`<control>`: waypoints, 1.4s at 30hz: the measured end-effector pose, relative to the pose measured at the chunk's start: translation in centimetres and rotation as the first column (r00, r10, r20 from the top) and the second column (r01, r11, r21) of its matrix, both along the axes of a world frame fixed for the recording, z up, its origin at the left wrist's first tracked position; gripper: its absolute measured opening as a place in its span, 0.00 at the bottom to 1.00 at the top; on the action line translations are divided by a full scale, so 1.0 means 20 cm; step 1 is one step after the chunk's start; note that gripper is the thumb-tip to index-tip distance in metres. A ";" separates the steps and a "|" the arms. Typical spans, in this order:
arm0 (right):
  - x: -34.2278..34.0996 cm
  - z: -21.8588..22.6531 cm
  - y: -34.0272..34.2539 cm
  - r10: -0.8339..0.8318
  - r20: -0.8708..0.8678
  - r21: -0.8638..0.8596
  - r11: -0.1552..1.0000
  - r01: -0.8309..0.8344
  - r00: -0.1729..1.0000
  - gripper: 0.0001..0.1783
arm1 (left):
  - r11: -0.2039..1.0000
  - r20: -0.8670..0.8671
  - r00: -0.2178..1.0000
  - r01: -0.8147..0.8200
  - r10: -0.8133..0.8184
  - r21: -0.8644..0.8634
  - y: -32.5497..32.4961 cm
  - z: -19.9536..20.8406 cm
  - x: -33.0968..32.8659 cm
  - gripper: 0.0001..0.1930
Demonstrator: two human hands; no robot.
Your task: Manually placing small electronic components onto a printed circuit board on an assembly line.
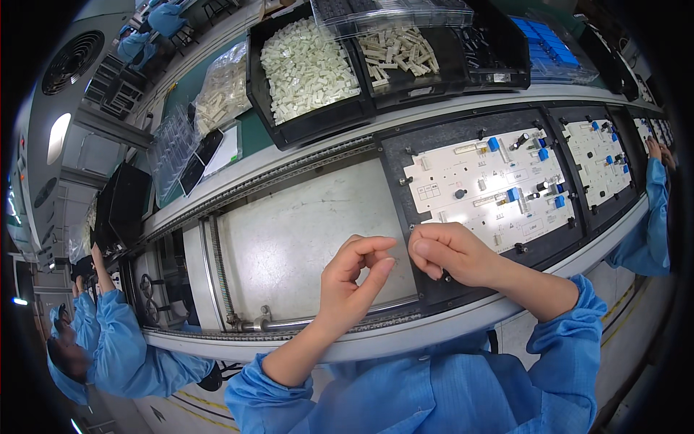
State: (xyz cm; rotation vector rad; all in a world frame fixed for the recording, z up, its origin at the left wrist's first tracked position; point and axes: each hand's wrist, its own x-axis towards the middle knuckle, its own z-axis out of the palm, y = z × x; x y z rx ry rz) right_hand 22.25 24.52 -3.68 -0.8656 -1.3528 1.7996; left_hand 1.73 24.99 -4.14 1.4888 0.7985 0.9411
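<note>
My left hand hovers over the near part of the conveyor, beside the bare metal plate. Its fingers curl, the thumb stands apart from them, and nothing shows in between. Close to its fingertips, my right hand is closed, fingers bent in toward the thumb. Whatever it may hold is hidden. Just beyond the right hand lies a white circuit board in a black carrier frame. Blue and black parts stand on the board.
Beyond the conveyor rail stand a black bin of small pale green-white connectors, a bin of longer cream parts and blue parts. Further right lies another populated board. Co-workers in blue work at left and right.
</note>
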 end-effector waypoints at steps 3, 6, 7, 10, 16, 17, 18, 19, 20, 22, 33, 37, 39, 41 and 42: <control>0.00 -0.01 0.00 -0.014 -0.019 0.032 0.999 0.015 1.000 0.19 | 1.000 -0.003 1.000 0.004 -0.004 0.016 0.00 0.00 0.00 0.13; 0.00 -0.02 0.00 -0.036 -0.096 -0.032 0.999 0.033 0.995 0.22 | 1.000 -0.002 1.000 0.007 -0.007 0.013 0.00 0.00 0.00 0.13; 0.00 -0.03 0.00 -0.050 -0.159 -0.086 0.996 0.037 0.986 0.22 | 1.000 -0.010 1.000 0.006 -0.005 0.006 0.00 0.00 0.00 0.13; 0.00 -0.02 0.01 -0.033 -0.204 -0.142 0.990 0.003 0.978 0.22 | 1.000 -0.003 1.000 0.001 -0.001 0.012 0.00 -0.01 0.00 0.12; 0.01 -0.02 0.01 -0.041 -0.256 -0.197 0.980 -0.011 0.966 0.23 | 1.000 0.001 1.000 0.004 -0.004 0.003 0.00 -0.01 0.00 0.12; 0.01 -0.02 0.02 -0.041 -0.256 -0.197 0.980 -0.010 0.966 0.23 | 1.000 0.001 1.000 0.004 -0.004 0.003 0.00 -0.01 0.00 0.12; 0.00 -0.02 0.02 -0.047 -0.274 -0.215 0.976 -0.013 0.961 0.23 | 1.000 -0.009 1.000 0.006 -0.006 0.003 0.00 -0.01 0.00 0.12; 0.00 -0.02 0.02 -0.053 -0.292 -0.233 0.972 -0.017 0.955 0.23 | 1.000 -0.020 1.000 0.008 -0.008 0.003 0.00 -0.01 0.00 0.12; 0.00 -0.01 0.02 -0.054 -0.292 -0.234 0.972 -0.017 0.955 0.23 | 1.000 -0.019 1.000 0.008 -0.008 0.003 0.00 -0.01 0.00 0.12; 0.00 -0.01 0.01 -0.078 -0.307 -0.265 0.964 -0.006 0.948 0.23 | 1.000 -0.006 1.000 0.006 -0.006 0.008 0.00 -0.01 0.00 0.12; 0.01 -0.01 0.02 -0.173 -0.382 -0.395 0.919 0.008 0.908 0.22 | 1.000 0.008 1.000 -0.002 0.002 -0.021 0.00 0.00 0.02 0.10; 0.00 -0.01 0.02 -0.179 -0.419 -0.401 0.916 -0.005 0.890 0.22 | 0.964 0.305 0.952 0.058 0.025 -0.260 0.00 -0.01 0.01 0.07; 0.00 -0.01 0.03 -0.182 -0.415 -0.403 0.915 0.000 0.892 0.22 | 0.897 0.511 0.856 0.166 0.075 -0.409 0.02 -0.01 0.00 0.12; 0.00 -0.02 0.03 -0.183 -0.412 -0.403 0.915 0.002 0.893 0.22 | 0.804 0.676 0.718 0.299 0.164 -0.513 0.05 -0.02 -0.01 0.17; 0.01 -0.03 0.03 -0.186 -0.423 -0.401 0.916 0.001 0.887 0.22 | 0.762 0.707 0.675 0.339 0.211 -0.551 0.07 -0.02 -0.02 0.18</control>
